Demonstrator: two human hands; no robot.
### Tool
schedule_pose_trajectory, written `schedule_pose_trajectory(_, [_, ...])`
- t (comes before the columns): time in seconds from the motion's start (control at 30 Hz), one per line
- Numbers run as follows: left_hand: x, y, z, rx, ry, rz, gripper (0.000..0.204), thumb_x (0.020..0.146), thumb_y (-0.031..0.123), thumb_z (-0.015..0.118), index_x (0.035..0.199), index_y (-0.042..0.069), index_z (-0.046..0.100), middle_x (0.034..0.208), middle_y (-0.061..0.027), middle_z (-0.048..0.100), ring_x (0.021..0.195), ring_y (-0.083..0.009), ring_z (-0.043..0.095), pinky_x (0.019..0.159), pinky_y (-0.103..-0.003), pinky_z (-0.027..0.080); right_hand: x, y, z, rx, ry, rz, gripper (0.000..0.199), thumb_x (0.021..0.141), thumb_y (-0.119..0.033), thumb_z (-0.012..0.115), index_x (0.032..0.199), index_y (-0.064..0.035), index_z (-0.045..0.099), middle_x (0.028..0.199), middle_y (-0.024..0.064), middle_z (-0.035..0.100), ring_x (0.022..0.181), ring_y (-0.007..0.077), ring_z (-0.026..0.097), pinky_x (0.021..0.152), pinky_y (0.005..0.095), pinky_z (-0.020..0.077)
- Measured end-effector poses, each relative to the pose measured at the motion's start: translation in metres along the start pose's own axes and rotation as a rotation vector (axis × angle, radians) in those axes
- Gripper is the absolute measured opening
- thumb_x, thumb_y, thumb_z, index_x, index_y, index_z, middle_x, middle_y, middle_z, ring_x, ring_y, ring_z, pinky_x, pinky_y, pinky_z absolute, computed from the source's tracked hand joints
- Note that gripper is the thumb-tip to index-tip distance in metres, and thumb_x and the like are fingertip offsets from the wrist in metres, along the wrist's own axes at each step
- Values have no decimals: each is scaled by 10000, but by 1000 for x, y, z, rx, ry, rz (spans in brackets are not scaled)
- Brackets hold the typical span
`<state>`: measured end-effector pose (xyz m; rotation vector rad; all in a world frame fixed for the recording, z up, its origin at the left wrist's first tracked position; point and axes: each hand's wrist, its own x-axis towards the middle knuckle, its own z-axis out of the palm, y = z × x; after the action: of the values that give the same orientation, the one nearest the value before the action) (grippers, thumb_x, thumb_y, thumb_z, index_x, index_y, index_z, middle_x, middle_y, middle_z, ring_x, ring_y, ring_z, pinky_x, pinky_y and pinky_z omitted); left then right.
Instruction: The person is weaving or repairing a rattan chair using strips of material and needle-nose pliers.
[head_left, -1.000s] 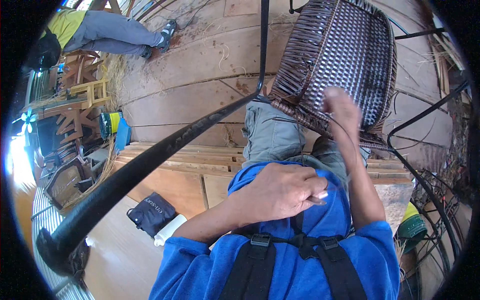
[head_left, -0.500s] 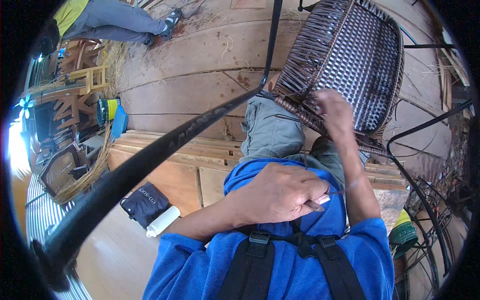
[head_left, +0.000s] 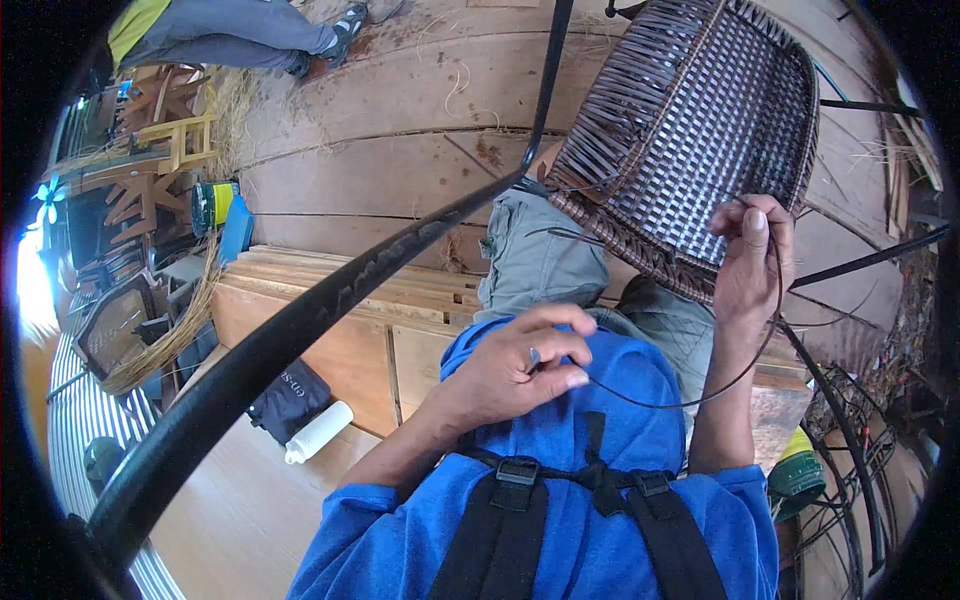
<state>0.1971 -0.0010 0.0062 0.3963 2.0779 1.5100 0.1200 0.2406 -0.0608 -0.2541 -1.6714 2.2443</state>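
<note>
A black frame bar [head_left: 330,300] cuts diagonally across the left, with bare floor [head_left: 400,100] above it. The woven seat [head_left: 700,130] fills the upper right. My right hand [head_left: 750,265] is at its lower edge, fingers pinched on a dark strand [head_left: 730,375]. The strand loops down to centre frame, where my left hand [head_left: 520,365] pinches its other end.

Worn wooden floorboards [head_left: 400,110] fill the upper frame; you've got a stack of pale planks [head_left: 330,290] at centre left, wooden chair frames [head_left: 150,150] upper left, daylight glaring far left.
</note>
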Motion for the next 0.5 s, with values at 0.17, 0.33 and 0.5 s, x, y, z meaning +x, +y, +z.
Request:
schedule_pose_trajectory(0.17, [-16, -18, 7, -390, 293, -120, 336, 916, 170, 487, 1231, 61, 531, 1386, -115, 372, 1009, -174, 580, 833, -321, 458, 5, -2, 2, 181, -90, 92, 414, 971, -367, 440, 1059, 30, 521, 847, 114, 592, 761, 204, 568, 707, 310, 464])
schedule_pose_trajectory(0.33, [-18, -22, -2, -481, 359, -390, 306, 934, 203, 453, 1156, 31, 574, 1170, -101, 556, 781, -136, 609, 705, -240, 464, 19, 0, -5, 51, -83, 31, 198, 950, -143, 511, 1047, 28, 532, 843, 127, 603, 725, 194, 582, 688, 299, 492])
schedule_pose_trajectory(0.5, [0, -43, -18, -265, 668, -361, 189, 920, 207, 542, 904, 45, 638, 660, 43, 500, 535, -41, 423, 494, -196, 344, 13, -3, -11, 206, -127, -3, 261, 938, -162, 535, 1079, 57, 547, 858, 140, 606, 767, 210, 584, 733, 314, 495])
